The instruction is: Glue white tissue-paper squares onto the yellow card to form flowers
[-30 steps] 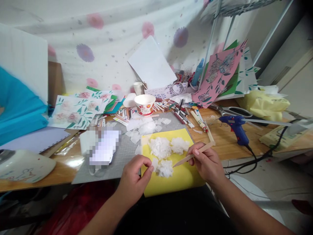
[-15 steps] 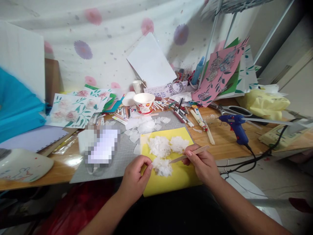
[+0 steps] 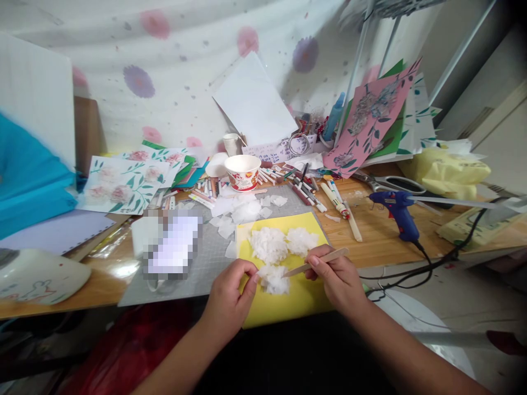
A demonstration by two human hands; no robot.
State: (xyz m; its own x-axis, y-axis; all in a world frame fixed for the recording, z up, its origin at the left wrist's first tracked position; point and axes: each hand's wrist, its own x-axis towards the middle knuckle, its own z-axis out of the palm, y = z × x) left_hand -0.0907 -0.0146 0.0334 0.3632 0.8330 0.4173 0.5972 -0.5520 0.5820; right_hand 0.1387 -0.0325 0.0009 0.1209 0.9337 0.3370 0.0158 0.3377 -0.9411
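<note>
A yellow sheet of paper (image 3: 304, 299) lies at the table's front edge, bearing three fluffy clusters of white paper pieces. My right hand (image 3: 335, 274) grips a flat wooden craft stick (image 3: 297, 269), its tip touching the nearest white paper cluster (image 3: 275, 280). At that cluster's left side is my left hand (image 3: 233, 293), thumb and forefinger pinched at the edge of a white paper piece; how much of the piece is between them is hidden. Behind stand the larger cluster (image 3: 268, 245) and another cluster (image 3: 302, 241) to its right.
Loose white paper scraps (image 3: 246, 208) lie on the grey cutting mat (image 3: 209, 258). A paper bowl (image 3: 242, 174) stands behind them among markers (image 3: 302, 195). To the right are a blue glue gun (image 3: 397, 214) with its cord, and scissors (image 3: 391, 185). A blurred phone (image 3: 175, 246) lies left.
My right hand and the craft stick have shifted slightly left, the tip staying at the near cluster. My left hand keeps its pinch almost in place.
</note>
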